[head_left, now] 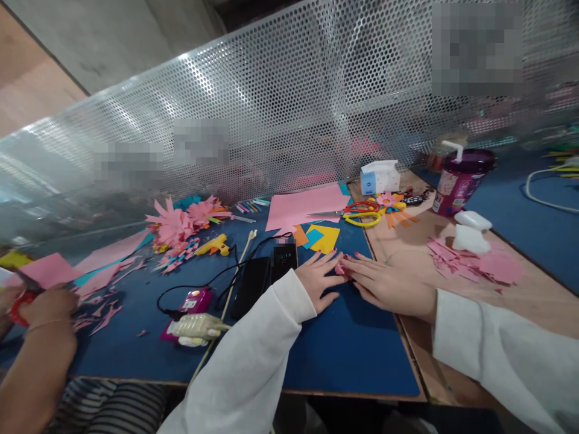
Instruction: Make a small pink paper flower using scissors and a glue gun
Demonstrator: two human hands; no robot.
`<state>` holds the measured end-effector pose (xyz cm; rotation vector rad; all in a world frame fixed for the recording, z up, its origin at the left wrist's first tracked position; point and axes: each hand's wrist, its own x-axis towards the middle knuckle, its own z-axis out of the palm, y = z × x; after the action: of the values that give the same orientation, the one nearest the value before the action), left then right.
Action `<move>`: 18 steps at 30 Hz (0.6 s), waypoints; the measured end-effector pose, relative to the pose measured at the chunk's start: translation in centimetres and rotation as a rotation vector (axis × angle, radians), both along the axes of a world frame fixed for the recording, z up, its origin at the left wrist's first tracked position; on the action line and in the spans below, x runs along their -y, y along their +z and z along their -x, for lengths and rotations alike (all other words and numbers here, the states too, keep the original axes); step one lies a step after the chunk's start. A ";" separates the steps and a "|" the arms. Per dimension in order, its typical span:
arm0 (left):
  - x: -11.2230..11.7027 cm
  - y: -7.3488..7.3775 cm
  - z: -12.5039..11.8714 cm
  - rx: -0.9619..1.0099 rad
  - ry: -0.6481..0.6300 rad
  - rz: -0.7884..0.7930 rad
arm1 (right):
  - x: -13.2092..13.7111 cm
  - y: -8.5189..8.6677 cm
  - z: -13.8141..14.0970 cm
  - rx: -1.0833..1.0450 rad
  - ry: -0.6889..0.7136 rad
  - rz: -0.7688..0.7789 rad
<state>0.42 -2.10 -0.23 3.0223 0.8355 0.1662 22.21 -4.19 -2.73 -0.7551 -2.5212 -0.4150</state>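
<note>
Low over the blue table mat, my left hand (319, 278) has its fingers spread and its thumb apart, with the fingertips at a small crumpled piece of pink paper (342, 266). From the other side my right hand (389, 286) meets the same piece, its fingers long and close together over the paper's edge. Part of the paper is hidden by the fingers. Just beyond my left fingertips lie yellow (329, 239), blue and orange paper squares. Scissors with red and yellow handles (362, 213) rest farther back, partly on a large pink sheet (298, 208).
Left of my hands are a phone (250, 288), a black power bank (284, 262), a purple power strip (198, 300) and a yellow glue gun (213, 245). Pink paper flowers (174, 223) stand behind. A purple cup (461, 181) and pink scraps are right. A co-worker's hand (49, 307) holds scissors.
</note>
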 end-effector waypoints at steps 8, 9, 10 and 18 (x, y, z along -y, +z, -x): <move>0.7 0.2 -0.3 -0.053 -0.011 -0.056 | -0.3 -1.0 -0.6 -0.020 -0.016 0.073; 0.7 0.2 -0.4 -0.058 -0.013 -0.060 | -0.3 -1.0 -0.6 -0.018 -0.018 0.078; 0.8 0.3 -0.4 -0.059 -0.012 -0.064 | -0.3 -1.0 -0.6 -0.016 -0.021 0.082; 0.9 0.3 -0.6 -0.009 -0.062 -0.084 | -0.2 -0.9 -0.6 0.011 -0.020 0.063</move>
<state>1.01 -3.03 0.04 3.1243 0.7533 0.1926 22.78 -4.02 -3.63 -0.8044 -2.5491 -0.3481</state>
